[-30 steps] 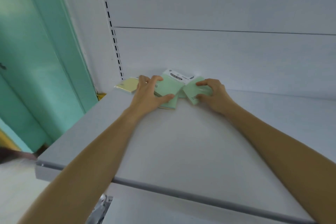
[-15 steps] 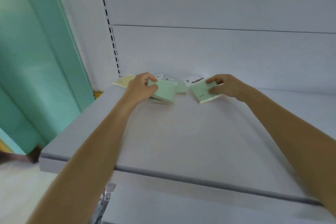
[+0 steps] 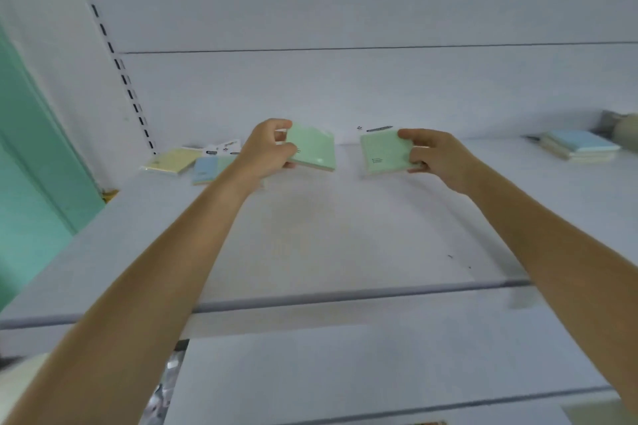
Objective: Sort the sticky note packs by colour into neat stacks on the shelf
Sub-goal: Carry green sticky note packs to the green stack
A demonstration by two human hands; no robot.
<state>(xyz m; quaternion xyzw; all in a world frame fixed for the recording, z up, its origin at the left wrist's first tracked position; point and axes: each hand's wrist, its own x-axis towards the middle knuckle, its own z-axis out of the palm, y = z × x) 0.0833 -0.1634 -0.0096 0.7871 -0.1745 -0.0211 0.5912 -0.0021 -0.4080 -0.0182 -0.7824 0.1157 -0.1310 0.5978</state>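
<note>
Spotter: Both hands have come up off the shelf since half a second ago, each carrying a green pack away from the loose pile at the left.

Logger: Positions?

Spotter: Sorted stack, blue on top, sits far right against the back wall. Yellow pack and blue pack lie at the left. Left hand holds the left green pack by its near corner, fingers curled round it. Right hand pinches the right green pack at its right edge. The two packs are apart and seemingly just clear of the shelf.

Logger: Handling?

Spotter: Probably light, stiff as a block, with a slick wrapper. Best gripped across opposite edges, thumb on top.
</note>
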